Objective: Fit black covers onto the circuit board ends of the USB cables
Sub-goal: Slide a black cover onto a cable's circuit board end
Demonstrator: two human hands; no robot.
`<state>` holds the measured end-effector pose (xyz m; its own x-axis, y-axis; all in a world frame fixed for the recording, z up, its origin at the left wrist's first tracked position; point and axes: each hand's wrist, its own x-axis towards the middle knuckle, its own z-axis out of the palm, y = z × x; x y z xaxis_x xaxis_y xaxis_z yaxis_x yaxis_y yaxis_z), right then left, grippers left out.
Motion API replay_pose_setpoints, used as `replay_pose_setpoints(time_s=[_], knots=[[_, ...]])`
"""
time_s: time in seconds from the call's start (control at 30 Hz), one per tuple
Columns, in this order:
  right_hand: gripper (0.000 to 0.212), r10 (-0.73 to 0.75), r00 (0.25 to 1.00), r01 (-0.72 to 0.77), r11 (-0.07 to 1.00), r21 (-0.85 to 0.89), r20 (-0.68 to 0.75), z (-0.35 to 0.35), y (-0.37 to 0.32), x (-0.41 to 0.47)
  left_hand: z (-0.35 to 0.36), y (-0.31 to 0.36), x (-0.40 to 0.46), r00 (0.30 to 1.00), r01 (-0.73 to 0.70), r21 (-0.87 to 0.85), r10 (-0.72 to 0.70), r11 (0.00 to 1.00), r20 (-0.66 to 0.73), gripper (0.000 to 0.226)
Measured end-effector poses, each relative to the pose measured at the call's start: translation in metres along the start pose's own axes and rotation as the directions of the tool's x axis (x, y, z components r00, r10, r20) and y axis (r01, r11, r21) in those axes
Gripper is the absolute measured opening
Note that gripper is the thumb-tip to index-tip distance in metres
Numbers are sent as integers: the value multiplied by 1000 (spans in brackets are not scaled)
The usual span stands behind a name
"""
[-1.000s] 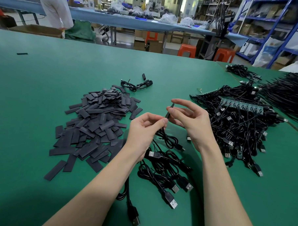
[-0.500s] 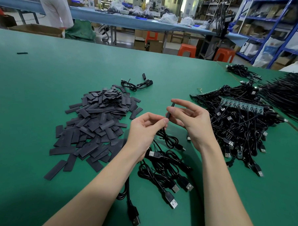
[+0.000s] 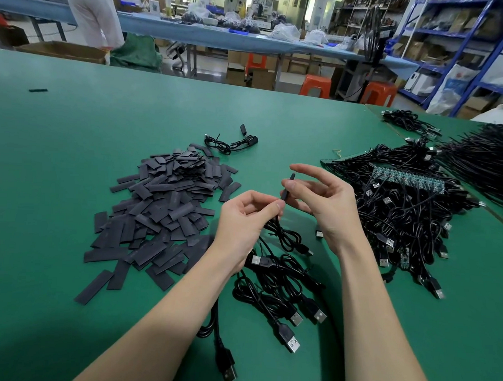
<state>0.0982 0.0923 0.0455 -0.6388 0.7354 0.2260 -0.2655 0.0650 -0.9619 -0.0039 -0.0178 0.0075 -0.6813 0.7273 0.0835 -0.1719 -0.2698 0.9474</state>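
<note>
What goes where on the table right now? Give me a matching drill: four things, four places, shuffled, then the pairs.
Things:
1. pile of flat black covers
2. tangled heap of USB cables
3. black cover being fitted
4. lone coiled cable

Places:
A. between the two hands, above the table
B. left of the hands
C. right of the hands
D. beyond the pile, farther from the person

Pairs: 1-B, 2-C, 3-A, 4-D

Green-covered worktable (image 3: 74, 130); heaped flat black covers (image 3: 163, 212) left, coiled USB cables (image 3: 280, 292) nearest, tangled USB cables with circuit boards (image 3: 402, 214) right.
</note>
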Motion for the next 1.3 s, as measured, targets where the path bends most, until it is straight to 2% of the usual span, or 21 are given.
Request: replay_pose_setpoints(time_s=[0.83, 0.9, 1.07, 1.2, 1.3], knots=[[20, 32, 999, -32, 999, 28, -16, 3, -2, 0, 0, -3, 2, 1000, -18, -15, 18, 1000, 5, 9], [21, 42, 997, -36, 996, 82, -61, 4, -3, 1, 2, -2, 2, 999, -22, -38, 23, 999, 25, 9], [30, 58, 967, 8, 967, 255, -247, 6, -4, 8, 2, -3, 2, 991, 1, 78, -12, 997, 135, 36], [28, 89, 948, 14, 947, 322, -304, 10, -1, 9, 2, -1, 3, 992, 37, 130, -52, 991, 112, 29], [27, 119, 937, 11, 929, 369, -327, 11, 0, 11, 5, 3, 6, 989, 7, 164, -31, 986, 142, 22]])
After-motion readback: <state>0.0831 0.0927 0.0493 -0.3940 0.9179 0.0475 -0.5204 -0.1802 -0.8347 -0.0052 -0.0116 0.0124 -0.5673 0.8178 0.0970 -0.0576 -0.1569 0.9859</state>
